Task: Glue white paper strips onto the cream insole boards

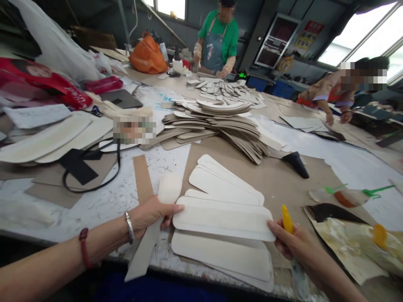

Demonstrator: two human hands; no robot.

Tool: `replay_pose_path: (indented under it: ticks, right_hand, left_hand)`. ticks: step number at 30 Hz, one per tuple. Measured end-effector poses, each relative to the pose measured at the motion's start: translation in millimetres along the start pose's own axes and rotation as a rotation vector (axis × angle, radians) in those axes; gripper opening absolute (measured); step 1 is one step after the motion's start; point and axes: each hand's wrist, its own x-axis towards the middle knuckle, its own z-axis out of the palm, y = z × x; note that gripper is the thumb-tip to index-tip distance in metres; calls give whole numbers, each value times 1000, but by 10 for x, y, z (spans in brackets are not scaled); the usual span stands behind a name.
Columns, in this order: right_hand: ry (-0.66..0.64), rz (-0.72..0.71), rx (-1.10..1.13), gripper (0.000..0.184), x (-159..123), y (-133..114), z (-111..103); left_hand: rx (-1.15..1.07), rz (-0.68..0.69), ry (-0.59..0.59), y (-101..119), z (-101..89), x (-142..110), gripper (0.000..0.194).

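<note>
Between my two hands lies a long white panel [220, 214] with rounded corners, above a fan of similar panels [226, 258]. My left hand [154, 214] pinches its left end, thumb on top. A bundle of pale strips [170, 186] passes by the same hand; whether it grips them I cannot tell. My right hand [291, 241] pinches the panel's right end and also keeps a yellow-handled tool [287, 220] in its palm. That tool's lower end is blurred below the hand. Further panels [225, 178] spread out just behind the held one.
Behind are tall stacks of curved panels [214, 121]. A brown strip [142, 178] and black strap pieces [78, 165] lie left. At right are a black cone [296, 164], green-handled tools [349, 196] and a glue-smeared sheet [352, 251]. Two people work across the table, one in green [220, 37].
</note>
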Motion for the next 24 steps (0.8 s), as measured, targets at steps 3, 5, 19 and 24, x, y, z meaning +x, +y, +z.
replay_pose_path:
  ticks: [3, 5, 19, 24]
  right_hand:
    - [-7, 11, 122, 54, -162, -46, 70]
    - [8, 7, 172, 54, -270, -74, 124]
    - [96, 5, 61, 48, -606, -18, 375]
    - [215, -32, 45, 45, -763, -65, 512]
  left_hand:
    - [-5, 49, 20, -38, -38, -43, 46]
    - [0, 77, 40, -63, -63, -62, 45]
    - [59, 147, 125, -130, -110, -247, 46]
    - [33, 157, 128, -115, -99, -303, 50]
